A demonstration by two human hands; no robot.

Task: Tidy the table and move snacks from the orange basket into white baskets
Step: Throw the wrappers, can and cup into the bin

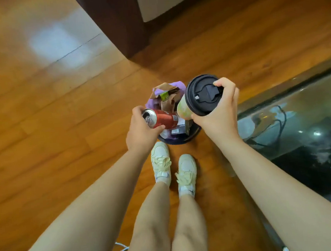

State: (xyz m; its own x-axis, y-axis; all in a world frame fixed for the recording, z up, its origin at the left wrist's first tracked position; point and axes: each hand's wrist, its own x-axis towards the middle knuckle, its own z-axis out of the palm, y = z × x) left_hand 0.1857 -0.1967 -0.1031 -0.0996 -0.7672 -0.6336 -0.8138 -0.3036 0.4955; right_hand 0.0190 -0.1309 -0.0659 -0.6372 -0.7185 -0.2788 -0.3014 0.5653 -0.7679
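left hand (141, 131) grips a red aluminium drink can (163, 119), fingers curled round it, tipped over the dark round bin (179, 139) stuffed with purple liner and brown paper. right hand (220, 112) fingers wrap a pale green paper cup with black lid (200, 96), beside the glass tabletop (300, 117).

Above the round dark bin with a purple liner (179, 139), a red metal can with a silver top (163, 118) is held beside a pale green paper cup with a black plastic lid (202, 95). Inside the bin sit brown crumpled paper (166, 100) and a small green packet (164, 95). Just below the bin stand cream-white laced sneakers (161, 162) on the glossy orange-brown wooden floor (59, 114).
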